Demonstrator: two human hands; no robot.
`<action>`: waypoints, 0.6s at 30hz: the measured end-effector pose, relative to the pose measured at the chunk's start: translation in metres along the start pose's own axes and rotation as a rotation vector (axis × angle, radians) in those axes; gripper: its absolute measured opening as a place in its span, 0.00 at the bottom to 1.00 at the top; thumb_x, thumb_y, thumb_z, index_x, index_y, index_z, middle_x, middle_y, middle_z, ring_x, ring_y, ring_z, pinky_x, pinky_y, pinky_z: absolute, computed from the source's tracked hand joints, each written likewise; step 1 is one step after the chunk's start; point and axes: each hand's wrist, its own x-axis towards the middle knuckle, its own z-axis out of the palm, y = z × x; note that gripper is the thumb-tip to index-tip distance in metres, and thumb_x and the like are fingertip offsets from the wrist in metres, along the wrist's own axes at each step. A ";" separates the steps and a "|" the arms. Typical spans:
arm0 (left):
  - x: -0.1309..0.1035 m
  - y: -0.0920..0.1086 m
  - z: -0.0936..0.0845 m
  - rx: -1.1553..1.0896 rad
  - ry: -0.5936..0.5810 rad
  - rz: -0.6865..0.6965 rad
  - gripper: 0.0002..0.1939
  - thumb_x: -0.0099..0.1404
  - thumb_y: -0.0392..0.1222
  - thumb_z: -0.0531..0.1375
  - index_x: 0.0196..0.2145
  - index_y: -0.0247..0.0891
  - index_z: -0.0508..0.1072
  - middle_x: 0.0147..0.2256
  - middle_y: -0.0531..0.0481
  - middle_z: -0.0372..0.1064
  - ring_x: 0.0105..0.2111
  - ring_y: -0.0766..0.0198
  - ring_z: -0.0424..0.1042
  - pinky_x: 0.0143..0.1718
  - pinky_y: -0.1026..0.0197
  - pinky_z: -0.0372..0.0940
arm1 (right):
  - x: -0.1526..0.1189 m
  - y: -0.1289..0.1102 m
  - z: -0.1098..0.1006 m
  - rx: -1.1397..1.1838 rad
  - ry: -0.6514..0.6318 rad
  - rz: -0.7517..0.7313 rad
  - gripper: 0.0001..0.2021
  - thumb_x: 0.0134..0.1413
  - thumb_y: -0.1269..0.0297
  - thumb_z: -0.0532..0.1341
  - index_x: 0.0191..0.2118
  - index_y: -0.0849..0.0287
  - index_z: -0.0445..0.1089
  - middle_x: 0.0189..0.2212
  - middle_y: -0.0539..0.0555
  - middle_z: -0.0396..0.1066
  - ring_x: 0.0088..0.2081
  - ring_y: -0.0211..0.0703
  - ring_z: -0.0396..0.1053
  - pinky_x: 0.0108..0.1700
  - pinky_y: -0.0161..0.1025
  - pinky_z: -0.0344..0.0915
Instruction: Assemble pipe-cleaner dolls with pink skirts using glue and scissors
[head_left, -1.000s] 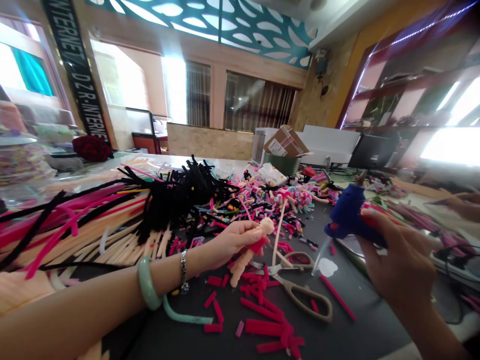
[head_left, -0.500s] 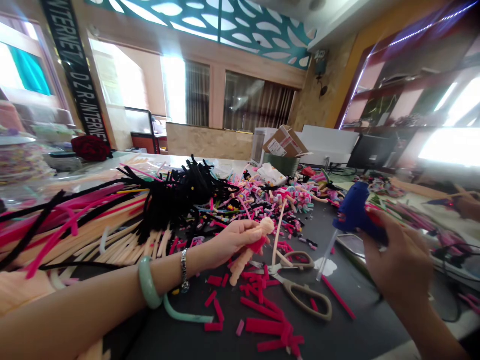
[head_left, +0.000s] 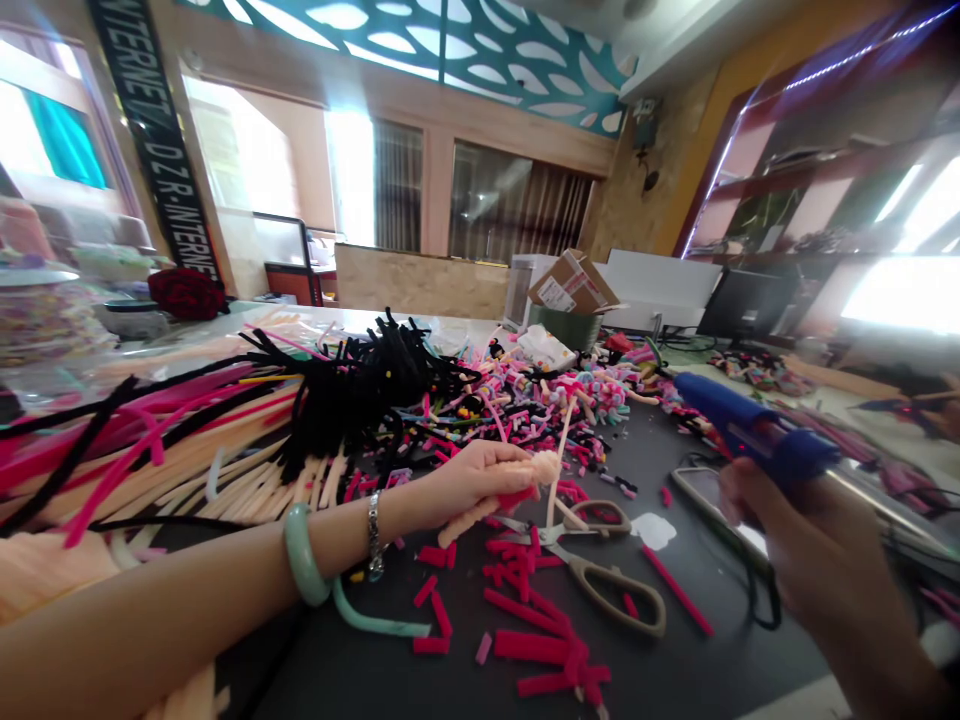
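Note:
My left hand [head_left: 476, 482] pinches a small figure [head_left: 546, 467] of peach and red fuzzy stems, its legs hanging toward the lower left. My right hand [head_left: 814, 560] is closed round a blue glue gun [head_left: 757, 425], held at the right with its nozzle end toward the upper left. Below and right of the figure lie open scissors [head_left: 615, 595] with beige handles. Cut red stem pieces [head_left: 532, 648] are scattered in front of them. A white patch [head_left: 654, 531] lies on the dark table beside the scissors.
Long peach, pink and black stems [head_left: 225, 450] cover the left side. Behind my left hand is a heap of small colourful pieces [head_left: 525, 395]. A cardboard box [head_left: 574, 285] stands at the back. A phone-like object [head_left: 712, 497] and cables lie right; another person's hand [head_left: 934, 415] is at the far right.
The glue gun has turned from nozzle-down to lying nearly level and moved right with my right hand. My left hand and the figure have shifted slightly right, the figure's legs tilting further left.

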 end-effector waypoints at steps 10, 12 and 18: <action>0.005 -0.003 -0.006 0.328 0.200 0.051 0.19 0.58 0.52 0.62 0.37 0.32 0.76 0.29 0.49 0.71 0.27 0.66 0.66 0.27 0.66 0.58 | -0.004 0.006 0.002 -0.051 -0.484 -0.038 0.27 0.54 0.40 0.55 0.19 0.59 0.68 0.18 0.55 0.69 0.24 0.45 0.68 0.27 0.40 0.65; 0.005 -0.003 -0.006 0.350 0.247 0.058 0.19 0.58 0.53 0.62 0.36 0.32 0.75 0.28 0.49 0.72 0.27 0.65 0.67 0.27 0.66 0.59 | -0.006 0.007 0.006 -0.044 -0.529 -0.029 0.23 0.54 0.42 0.56 0.27 0.60 0.70 0.19 0.53 0.70 0.21 0.43 0.67 0.25 0.39 0.65; 0.006 -0.007 -0.008 0.409 0.314 0.131 0.22 0.61 0.59 0.57 0.29 0.34 0.67 0.24 0.51 0.69 0.22 0.68 0.63 0.23 0.67 0.56 | -0.020 0.001 0.020 0.052 -0.564 -0.031 0.20 0.55 0.49 0.58 0.48 0.58 0.66 0.19 0.46 0.68 0.17 0.38 0.64 0.21 0.36 0.63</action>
